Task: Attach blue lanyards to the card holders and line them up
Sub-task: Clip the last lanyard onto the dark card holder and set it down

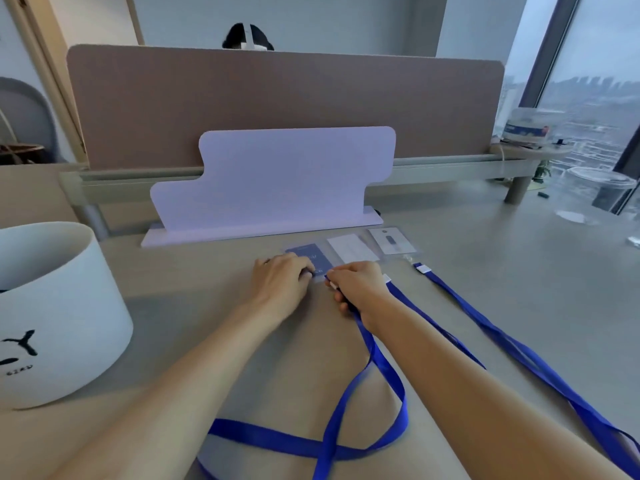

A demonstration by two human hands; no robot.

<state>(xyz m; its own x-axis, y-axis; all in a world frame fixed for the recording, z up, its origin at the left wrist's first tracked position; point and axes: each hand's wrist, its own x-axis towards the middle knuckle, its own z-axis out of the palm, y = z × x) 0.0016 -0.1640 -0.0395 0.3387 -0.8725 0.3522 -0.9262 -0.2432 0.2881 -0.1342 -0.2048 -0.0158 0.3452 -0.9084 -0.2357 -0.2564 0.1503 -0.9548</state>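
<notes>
Three clear card holders lie in a row on the desk: one with a blue card (313, 258), a middle one with a white card (349, 247), and a right one (393, 240). My left hand (280, 277) presses its curled fingers on the blue card holder's near edge. My right hand (358, 289) pinches the clip end of a blue lanyard (372, 355) right beside that holder; its strap loops back toward me. A second blue lanyard (516, 348) is attached at the right holder and runs to the lower right. A third strap shows under my right forearm.
A white round bucket (62, 317) stands at the left. A lilac stand (273, 181) and a brown divider (284, 105) rise behind the holders, with another person's head above it. Clear plastic containers (595, 195) sit at the far right by the window.
</notes>
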